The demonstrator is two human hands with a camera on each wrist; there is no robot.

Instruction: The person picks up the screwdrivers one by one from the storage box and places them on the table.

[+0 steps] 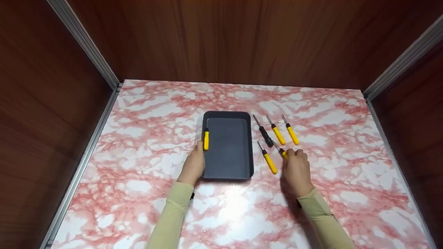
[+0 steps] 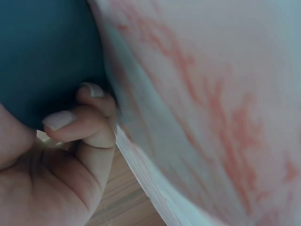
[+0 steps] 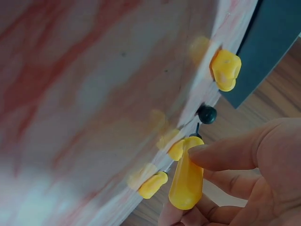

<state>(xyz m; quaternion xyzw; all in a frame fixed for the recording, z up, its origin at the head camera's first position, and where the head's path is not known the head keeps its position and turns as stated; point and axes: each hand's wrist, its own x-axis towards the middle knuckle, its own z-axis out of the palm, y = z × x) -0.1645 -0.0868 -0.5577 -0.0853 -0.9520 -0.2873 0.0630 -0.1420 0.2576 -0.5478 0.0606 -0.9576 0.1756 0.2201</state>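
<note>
My left hand (image 1: pixel 193 163) grips the left side of a dark grey rectangular tray (image 1: pixel 228 152), its fingers curled against the outer wall in the left wrist view. One yellow-handled screwdriver (image 1: pixel 206 141) lies along that wall inside the tray. Right of the tray, my right hand (image 1: pixel 297 171) pinches the handle of another yellow screwdriver (image 3: pixel 186 183) between thumb and fingers. Its shaft points toward the tray's far side, and the hand covers most of the handle in the head view. A yellow-handled screwdriver (image 1: pixel 270 163) with a ridged shaft lies just left of this hand.
Beyond my right hand lie a black-handled screwdriver (image 1: pixel 265 136) and two yellow ones, a nearer one (image 1: pixel 278 135) and one farther right (image 1: pixel 292 134). All rest on the red-and-white marbled table (image 1: pixel 148 117). Brown wood panels (image 1: pixel 221 41) enclose its back and sides.
</note>
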